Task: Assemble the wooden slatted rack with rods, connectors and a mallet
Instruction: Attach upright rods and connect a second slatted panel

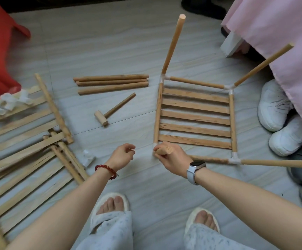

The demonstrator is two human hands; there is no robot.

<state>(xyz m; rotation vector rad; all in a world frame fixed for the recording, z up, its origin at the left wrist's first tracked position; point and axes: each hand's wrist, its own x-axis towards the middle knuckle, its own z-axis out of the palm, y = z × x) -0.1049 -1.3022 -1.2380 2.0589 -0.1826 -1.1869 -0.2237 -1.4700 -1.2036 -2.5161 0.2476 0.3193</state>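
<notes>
Grey tiled floor (121,51) carries a five-slat rack (195,117) beside a pink bedspread (280,38) and two white shoes (274,107), with bare tiles around the mallet (110,110). Three loose rods (111,83) lie behind it; three rods stand in the rack's corners. The right hand (171,157) grips a fourth rod (165,150) at the near-left corner, seemingly seated in a connector; the left hand (122,156) hangs loosely curled, holding nothing.

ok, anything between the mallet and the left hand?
Nothing; in the head view only bare floor tile separates the mallet from the left hand.
</notes>
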